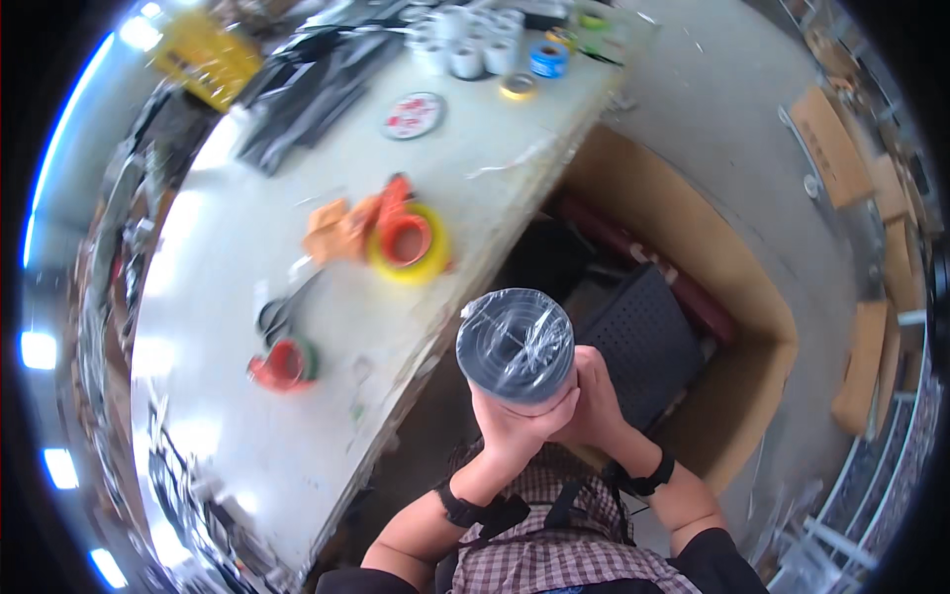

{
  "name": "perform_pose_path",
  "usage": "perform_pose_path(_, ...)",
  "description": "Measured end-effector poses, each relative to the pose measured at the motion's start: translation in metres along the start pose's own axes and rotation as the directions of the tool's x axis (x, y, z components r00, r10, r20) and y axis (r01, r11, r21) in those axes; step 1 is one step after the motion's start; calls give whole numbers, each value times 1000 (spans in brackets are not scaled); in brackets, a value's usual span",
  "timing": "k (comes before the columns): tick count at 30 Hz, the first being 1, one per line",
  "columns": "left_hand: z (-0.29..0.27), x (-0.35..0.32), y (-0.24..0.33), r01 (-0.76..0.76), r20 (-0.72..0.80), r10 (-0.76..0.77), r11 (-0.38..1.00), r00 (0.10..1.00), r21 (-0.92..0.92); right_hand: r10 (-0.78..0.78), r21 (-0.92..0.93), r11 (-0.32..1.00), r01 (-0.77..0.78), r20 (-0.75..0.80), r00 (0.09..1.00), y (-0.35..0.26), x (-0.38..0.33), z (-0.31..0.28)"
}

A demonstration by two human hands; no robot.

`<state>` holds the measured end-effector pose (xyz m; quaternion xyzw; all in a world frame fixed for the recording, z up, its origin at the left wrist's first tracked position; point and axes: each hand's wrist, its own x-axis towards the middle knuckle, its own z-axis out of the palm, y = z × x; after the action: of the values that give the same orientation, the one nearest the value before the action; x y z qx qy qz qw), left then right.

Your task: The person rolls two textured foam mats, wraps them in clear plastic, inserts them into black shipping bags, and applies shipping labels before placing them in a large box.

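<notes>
A black cylindrical roll (517,342) wrapped in clear plastic film is held up in front of me, its round end with concentric rings facing up. My left hand (515,426) is wrapped round its near lower side. My right hand (594,401) presses against its right side, the fingers closed and partly hidden behind the roll. The exact kind of roll cannot be made out. Just left of it runs the edge of a pale worktable (237,416), and below to the right stands a large open cardboard box (762,327).
On the table lie an orange tape dispenser with yellow tape (440,243), a smaller red dispenser (280,366), scissors (277,315), a round disc (414,116) and several white rolls (465,57). Inside the box are a dark perforated panel (643,337) and a dark red tube (701,312).
</notes>
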<state>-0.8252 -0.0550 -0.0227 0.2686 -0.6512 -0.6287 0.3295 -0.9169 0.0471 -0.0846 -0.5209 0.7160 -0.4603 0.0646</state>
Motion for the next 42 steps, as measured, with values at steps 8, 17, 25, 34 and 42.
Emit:
perform_pose_path(8, -139, -109, 78, -51, -390, -81, 948, 917, -315, -67, 451, 850, -273, 605, 794, -103, -43, 39)
perform_pose_path(17, -277, -187, 35, -95, -261, -160, 656, 952, -749, -133, 486, 453, -747, 866, 482, -286, -22, 131)
perform_pose_path(25, -508, -285, 52, 222, -92, -206, 947, 974, 233, 258, 237, 469, -851, 885, 388, -376, 54, 288)
perform_pose_path(34, -826, -548, 50, 865, -918, 161, 311, 362, 395, -284, -523, 634, 570, 528, 800, -324, 59, 459)
perform_pose_path(42, -909, -540, 24, 718, -709, -249, -69, 660, 693, 205, -459, 884, 87, 549, 810, -338, 191, 551)
